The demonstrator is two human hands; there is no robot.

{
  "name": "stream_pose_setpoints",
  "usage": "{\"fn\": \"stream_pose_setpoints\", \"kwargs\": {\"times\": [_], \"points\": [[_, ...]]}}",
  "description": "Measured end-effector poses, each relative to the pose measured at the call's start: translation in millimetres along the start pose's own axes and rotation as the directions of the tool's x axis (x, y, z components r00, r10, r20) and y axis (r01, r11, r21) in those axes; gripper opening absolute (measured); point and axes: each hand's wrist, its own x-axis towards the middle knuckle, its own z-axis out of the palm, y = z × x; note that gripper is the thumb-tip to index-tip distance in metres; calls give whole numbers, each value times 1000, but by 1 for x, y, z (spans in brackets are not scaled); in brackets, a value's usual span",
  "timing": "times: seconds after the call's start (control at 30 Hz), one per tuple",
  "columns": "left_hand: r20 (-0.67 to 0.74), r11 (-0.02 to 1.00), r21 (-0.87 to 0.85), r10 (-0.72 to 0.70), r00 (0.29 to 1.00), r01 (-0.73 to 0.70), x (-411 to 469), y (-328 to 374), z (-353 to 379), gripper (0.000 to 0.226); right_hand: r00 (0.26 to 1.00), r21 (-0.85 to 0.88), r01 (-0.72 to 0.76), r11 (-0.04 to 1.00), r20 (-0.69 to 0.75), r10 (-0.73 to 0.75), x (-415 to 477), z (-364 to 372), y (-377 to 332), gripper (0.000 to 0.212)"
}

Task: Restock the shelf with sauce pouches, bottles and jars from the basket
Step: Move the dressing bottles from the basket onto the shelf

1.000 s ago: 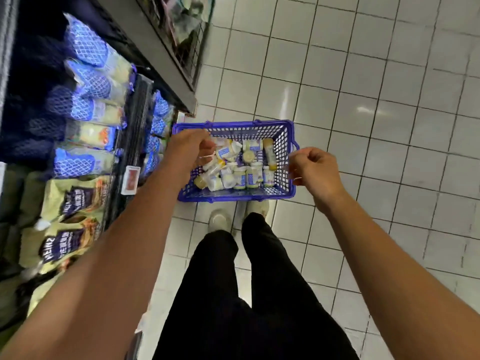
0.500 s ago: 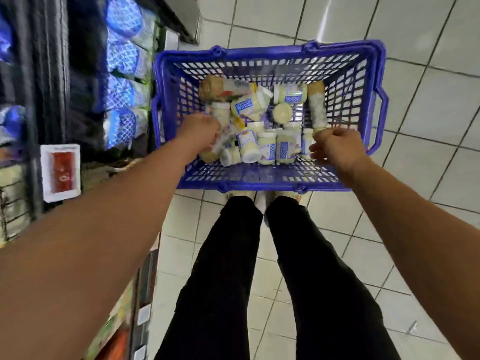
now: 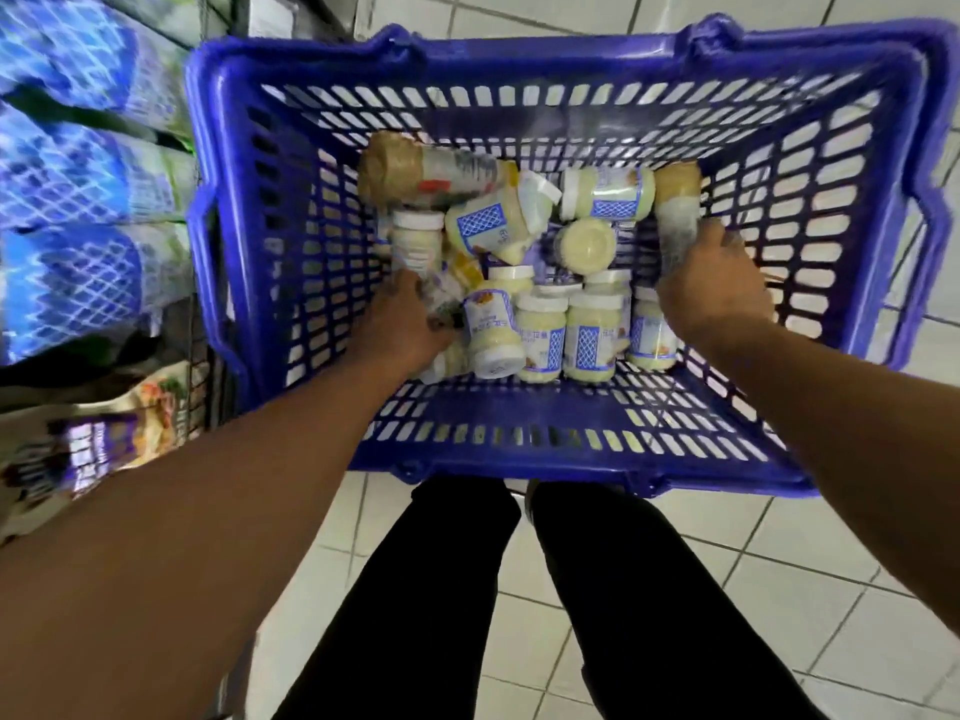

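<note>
A blue plastic basket [image 3: 571,49] stands on the tiled floor in front of my feet. It holds several white-lidded jars of pale sauce [image 3: 589,335], some upright and some tipped over, plus a brown-filled bottle [image 3: 395,168] lying at the back left. My left hand [image 3: 410,324] is inside the basket at its left, fingers curled over a squeeze bottle [image 3: 441,298] that is mostly hidden. At the basket's right side, my right hand [image 3: 711,288] closes around the lower end of a tall bottle [image 3: 675,200].
The shelf unit runs along the left, with blue-and-white sauce pouches [image 3: 78,174] stacked on it and darker printed pouches [image 3: 119,433] lower down. My black-trousered legs [image 3: 441,589] stand right behind the basket. White floor tiles [image 3: 831,589] stretch to the right.
The view has dropped much closer to the basket. Both hands have gone deeper in, the left onto the squeeze bottle and the right from the rim onto the tall bottle.
</note>
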Motion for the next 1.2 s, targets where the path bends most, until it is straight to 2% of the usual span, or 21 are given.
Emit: {"fn": "stream_pose_setpoints", "kwargs": {"times": [0.07,0.17,0.27,0.43,0.53,0.6,0.67,0.7,0.73,0.83,0.9,0.97,1.0,1.07,1.13,1.2], "points": [[-45,1000,16,-18,999,19,4,-3,6,62,999,-44,-30,999,21,31,8,10,-6,56],[-90,1000,28,-5,996,8,8,-8,11,57,997,-114,-74,991,-22,72,20,22,-15,54],[-63,999,-16,39,997,-40,14,-14,9,58,995,-200,-103,975,-36,97,36,25,-20,57],[15,985,-164,57,998,-54,21,-19,5,56,996,-273,-84,958,-2,87,57,27,-22,79],[32,958,-288,26,999,-15,18,-16,6,55,989,-133,-128,983,53,136,52,23,-23,90],[52,943,-332,-17,998,34,12,-11,5,57,975,142,-187,972,150,166,40,19,-21,89],[69,933,-356,-28,997,51,6,-5,4,56,939,447,-313,838,279,202,22,14,-13,89],[71,925,-376,-21,997,46,2,-1,2,52,917,534,-371,760,340,210,12,11,-7,87],[72,917,-396,-14,997,42,-2,3,0,47,898,585,-407,702,396,191,0,8,-2,79],[75,901,-432,-8,997,40,-17,18,-11,38,859,711,-470,524,504,88,-36,-2,11,29],[97,871,-489,-5,995,53,-28,30,-19,31,810,755,-559,343,586,32,-59,-15,11,18],[120,829,-556,9,993,60,-41,43,-30,21,752,753,-633,176,653,-87,-83,-31,8,14],[126,806,-589,18,992,60,-48,50,-36,17,742,757,-640,132,654,-148,-94,-40,5,25],[128,748,-661,39,991,56,-62,63,-49,14,773,798,-592,108,601,-205,-117,-58,-3,47],[131,683,-729,68,989,50,-79,76,-65,11,828,860,-498,115,510,-231,-138,-78,-12,47],[127,633,-773,111,986,29,-99,91,-83,11,867,898,-431,90,440,-235,-157,-101,-21,34]]}}
